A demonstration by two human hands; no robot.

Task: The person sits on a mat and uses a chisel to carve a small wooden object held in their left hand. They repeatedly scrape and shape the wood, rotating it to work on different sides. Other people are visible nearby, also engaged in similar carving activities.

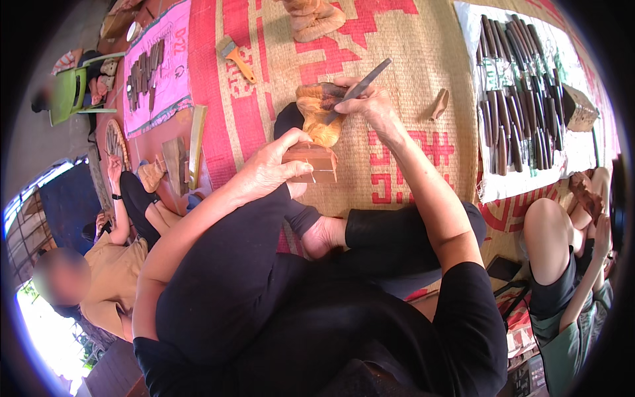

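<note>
My left hand (272, 165) is closed around the block-shaped base of a carved wooden figure (317, 112), which is held tilted above the mat in front of my legs. The base is reddish brown, while the body is lighter orange wood with a dark patch near its far end. My right hand (370, 109) grips a narrow, flat, dark carving tool (376, 74) like a pencil. Its lower end meets the side of the figure, and whether that end is a blade or a file face cannot be made out. Something black lies just left of the figure.
A woven mat (423, 59) carries a brush (238, 59), another wooden carving (311, 18) and a small wood piece (439, 104). Several dark-handled tools lie on a white sheet (486, 188) at right and a pink cloth (173, 40) at left. People sit on both sides.
</note>
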